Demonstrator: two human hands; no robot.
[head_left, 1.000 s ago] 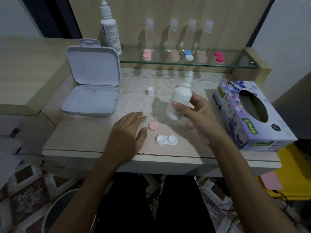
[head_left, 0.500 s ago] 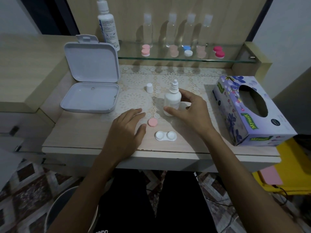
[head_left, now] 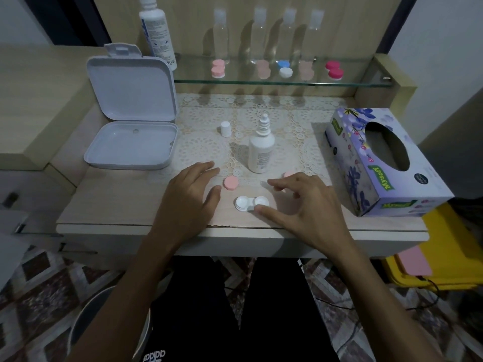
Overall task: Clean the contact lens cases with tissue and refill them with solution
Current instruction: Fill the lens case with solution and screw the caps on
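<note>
An open white contact lens case (head_left: 251,203) lies near the table's front edge. One pink cap (head_left: 231,183) sits just left and behind it; a second pink cap (head_left: 288,174) peeks out behind my right hand. A small white solution bottle (head_left: 260,148) stands upright and uncapped behind them, its white cap (head_left: 225,128) further back left. My left hand (head_left: 189,198) rests flat on the table beside the pink cap, holding nothing. My right hand (head_left: 304,202) hovers with spread, slightly bent fingers over the case's right side, its thumb tip at the case's front edge.
A purple tissue box (head_left: 384,163) stands at the right. An open white plastic box (head_left: 130,121) sits at the left. On the glass shelf (head_left: 366,84) behind stand a large solution bottle (head_left: 156,30), several clear bottles and several coloured lens cases. A bin (head_left: 86,322) is below left.
My right hand set the small bottle upright on the table, let go of it and moved forward over the lens case. My left hand stayed put.
</note>
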